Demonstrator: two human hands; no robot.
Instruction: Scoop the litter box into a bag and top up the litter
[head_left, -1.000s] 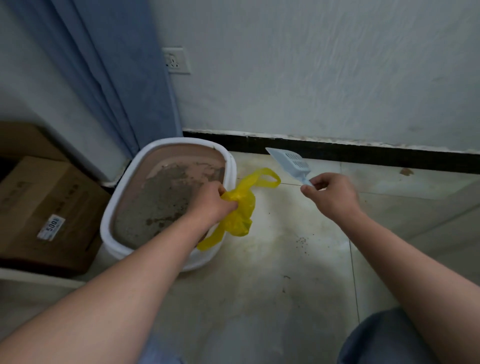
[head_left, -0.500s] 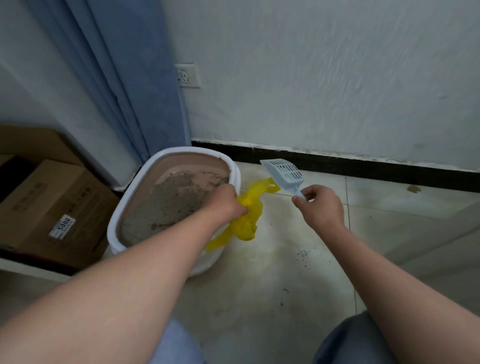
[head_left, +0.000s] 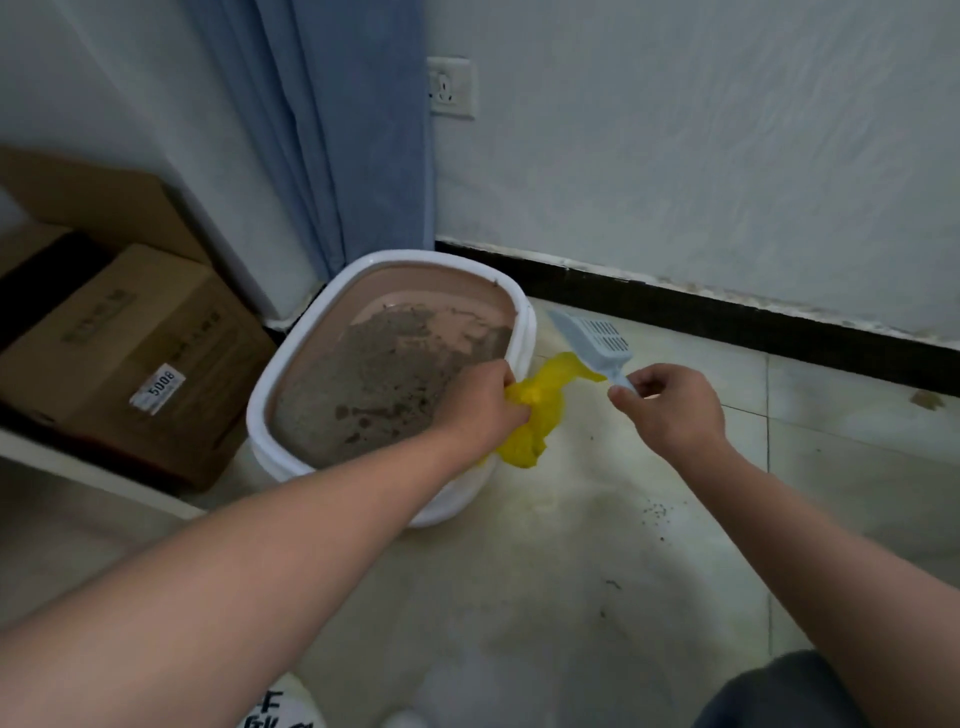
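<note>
A white litter box (head_left: 291, 358) with a brown inner wall stands on the floor by the wall; grey litter (head_left: 379, 384) covers part of its bottom. My left hand (head_left: 480, 405) grips a crumpled yellow plastic bag (head_left: 540, 410) at the box's right rim. My right hand (head_left: 672, 408) pinches the handle of a pale blue slotted litter scoop (head_left: 597, 340), whose head points up and left, just right of the box and above the bag.
Cardboard boxes (head_left: 130, 358) sit to the left of the litter box. A blue curtain (head_left: 332, 130) hangs behind it, beside a wall socket (head_left: 451, 87). Spilled litter grains (head_left: 655, 514) dot the tiled floor. My knee (head_left: 779, 693) shows at bottom right.
The view has dropped and closed in on the litter box. Both hands keep their hold; the bag's loop has sunk lower and the scoop sits slightly nearer the box.
</note>
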